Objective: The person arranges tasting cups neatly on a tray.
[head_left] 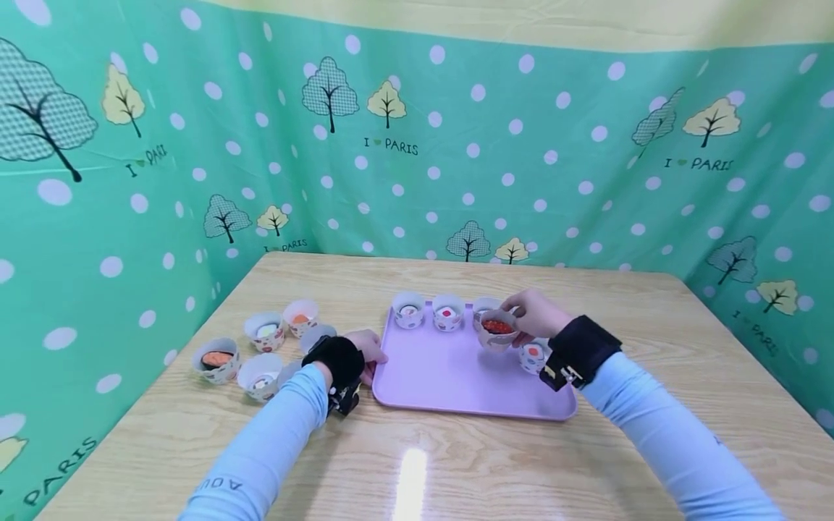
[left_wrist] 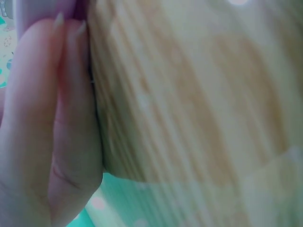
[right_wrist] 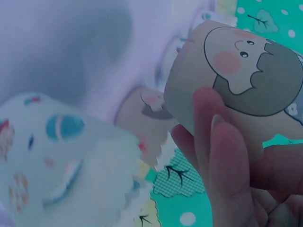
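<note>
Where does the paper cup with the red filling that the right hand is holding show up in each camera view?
Head view: the beige paper cup with red filling is right of centre, held by the right hand above the lilac plastic tray.
Left wrist view: not in it; only the left hand at the tray's edge and the wooden table.
Right wrist view: upper right, its cartoon-printed side showing, fingers around it.
Shared landmark: the lilac tray.
</note>
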A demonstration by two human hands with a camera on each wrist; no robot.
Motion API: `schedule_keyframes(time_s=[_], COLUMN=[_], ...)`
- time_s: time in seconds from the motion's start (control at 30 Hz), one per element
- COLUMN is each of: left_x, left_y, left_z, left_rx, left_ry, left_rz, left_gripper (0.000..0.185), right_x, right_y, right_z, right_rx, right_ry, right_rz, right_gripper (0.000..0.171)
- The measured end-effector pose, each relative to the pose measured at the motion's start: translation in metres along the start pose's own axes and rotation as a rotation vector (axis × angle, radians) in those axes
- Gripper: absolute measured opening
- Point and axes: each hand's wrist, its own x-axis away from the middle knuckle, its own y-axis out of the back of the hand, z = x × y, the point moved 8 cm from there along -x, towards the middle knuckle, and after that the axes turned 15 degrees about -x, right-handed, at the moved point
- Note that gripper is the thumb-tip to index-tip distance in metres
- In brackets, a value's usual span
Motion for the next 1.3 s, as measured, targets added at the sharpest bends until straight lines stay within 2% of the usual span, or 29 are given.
schedule_keyframes(time_s=[0.2, 0.43, 0.7, 0.87, 1.1, 1.3], left_x=[0.001, 0.002, 0.001, 0.0, -0.003, -0.002], left_y=[0.0, 0.0, 0.0, -0.001, -0.001, 0.0], left_z=[0.0, -0.001, -0.001, -0.002, -0.001, -0.002], left_rx=[-0.002, -0.028, -0.047, -0.056, -0.091, -0.086], left_ry=[0.009, -0.022, 0.013, 0.012, 0.019, 0.025], left_rz=[-0.001, -0.018, -0.006, 0.002, -0.001, -0.005], left_gripper=[0.007, 0.007, 0.01, 0.012, 0.014, 0.016], right_x=[-0.007, -0.009, -0.011, -0.012, -0.013, -0.016], right_y=[-0.012, -0.015, -0.016, -0.018, -0.021, -0.021], right_z=[-0.01, -0.014, -0.017, -0.017, -0.022, -0.023], right_rx=[0.043, 0.087, 0.185, 0.222, 0.207, 0.224], right_ry=[-0.047, -0.023, -0.051, -0.076, -0.143, -0.144], right_rz=[-0.033, -0.075, -0.132, -0.143, -0.142, -0.154], right_gripper=[0.029, 0.024, 0.017, 0.02, 0.027, 0.029])
